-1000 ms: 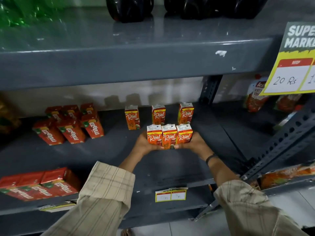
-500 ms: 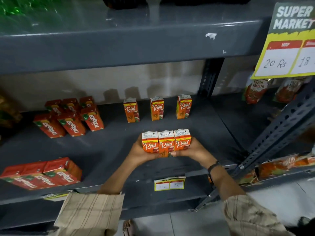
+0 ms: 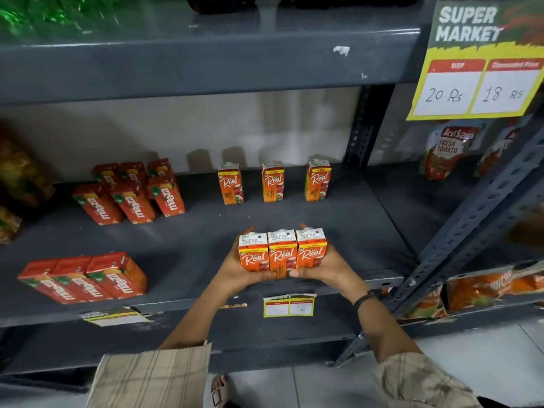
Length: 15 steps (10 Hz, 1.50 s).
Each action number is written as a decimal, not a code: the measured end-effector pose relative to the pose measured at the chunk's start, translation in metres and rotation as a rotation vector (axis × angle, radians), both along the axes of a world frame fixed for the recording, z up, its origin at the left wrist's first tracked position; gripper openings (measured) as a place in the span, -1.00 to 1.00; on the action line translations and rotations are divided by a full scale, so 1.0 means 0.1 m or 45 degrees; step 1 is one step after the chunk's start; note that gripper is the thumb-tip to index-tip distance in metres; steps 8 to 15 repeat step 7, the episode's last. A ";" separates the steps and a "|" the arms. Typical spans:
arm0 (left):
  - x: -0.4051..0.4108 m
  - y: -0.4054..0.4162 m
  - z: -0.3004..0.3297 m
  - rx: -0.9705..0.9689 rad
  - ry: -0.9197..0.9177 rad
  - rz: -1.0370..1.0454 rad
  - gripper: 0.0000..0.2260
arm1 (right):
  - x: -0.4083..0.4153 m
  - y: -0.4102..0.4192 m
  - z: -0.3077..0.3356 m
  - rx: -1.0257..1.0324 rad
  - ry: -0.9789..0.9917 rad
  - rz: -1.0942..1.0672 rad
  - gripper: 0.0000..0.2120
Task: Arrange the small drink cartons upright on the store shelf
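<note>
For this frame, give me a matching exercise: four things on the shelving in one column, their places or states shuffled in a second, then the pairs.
1. three Real cartons in a tight row
2. three spaced Real cartons
3. front Maaza cartons
4. price sign

a. hanging at upper right
b. lying flat near the shelf's front left
c. pressed between left hand and right hand
d. standing upright at the shelf's back

Pairs: 1-c, 2-d, 3-b, 4-a

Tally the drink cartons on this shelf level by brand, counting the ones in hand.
Real cartons: 6, with 3 standing at the back and 3 pressed together between the left hand and right hand.
Maaza cartons: 9, in a back group and a front row.
Total: 15
</note>
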<state>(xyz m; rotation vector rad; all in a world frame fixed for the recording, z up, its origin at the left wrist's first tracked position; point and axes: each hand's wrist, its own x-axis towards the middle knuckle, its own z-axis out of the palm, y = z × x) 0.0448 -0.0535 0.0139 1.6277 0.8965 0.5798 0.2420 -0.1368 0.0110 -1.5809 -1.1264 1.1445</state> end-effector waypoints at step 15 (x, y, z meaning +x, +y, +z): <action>-0.17 -0.38 0.53 0.951 0.190 0.350 -0.46 | -0.47 -0.31 0.49 0.550 -0.935 -0.483 -0.32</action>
